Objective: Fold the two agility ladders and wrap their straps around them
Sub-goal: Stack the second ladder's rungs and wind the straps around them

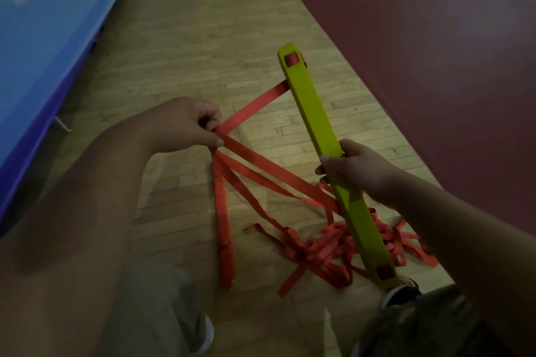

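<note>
Ladder rungs (322, 136) stacked, gripped mid-frame by right hand (356, 171) to steady them, while left hand (185, 124) pinches red strap (255, 107) taut left of centre, ready for wrapping.

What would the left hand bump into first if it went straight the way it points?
Probably the yellow-green rung bundle, gripped by the right hand. The left hand, pinching the red straps, points rightward at it, though depth is hard to judge.
</note>
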{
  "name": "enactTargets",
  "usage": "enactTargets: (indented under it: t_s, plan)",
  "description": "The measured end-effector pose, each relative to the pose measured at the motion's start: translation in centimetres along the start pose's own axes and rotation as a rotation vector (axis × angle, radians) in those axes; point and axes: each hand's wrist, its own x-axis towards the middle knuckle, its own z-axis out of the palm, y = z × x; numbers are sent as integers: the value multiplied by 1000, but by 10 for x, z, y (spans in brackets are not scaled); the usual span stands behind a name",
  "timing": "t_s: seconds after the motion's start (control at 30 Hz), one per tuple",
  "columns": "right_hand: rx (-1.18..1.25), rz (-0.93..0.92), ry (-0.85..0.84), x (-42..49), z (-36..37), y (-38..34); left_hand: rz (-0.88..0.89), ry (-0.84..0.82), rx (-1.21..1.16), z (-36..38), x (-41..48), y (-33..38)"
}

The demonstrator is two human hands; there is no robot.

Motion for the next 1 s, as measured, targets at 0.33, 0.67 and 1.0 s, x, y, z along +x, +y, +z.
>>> enactTargets:
  t_s: [0.33,0.67,1.0]
  plan:
    - [-8,-7,-2,-2,0,1,-30,32,-77,7,1,13]
    - [33,-25,-5,1,-1,2,14,96,-155,15,6,17]
    - [-25,-18,-15,4,-1,4,-26,161,-207,12,12,15]
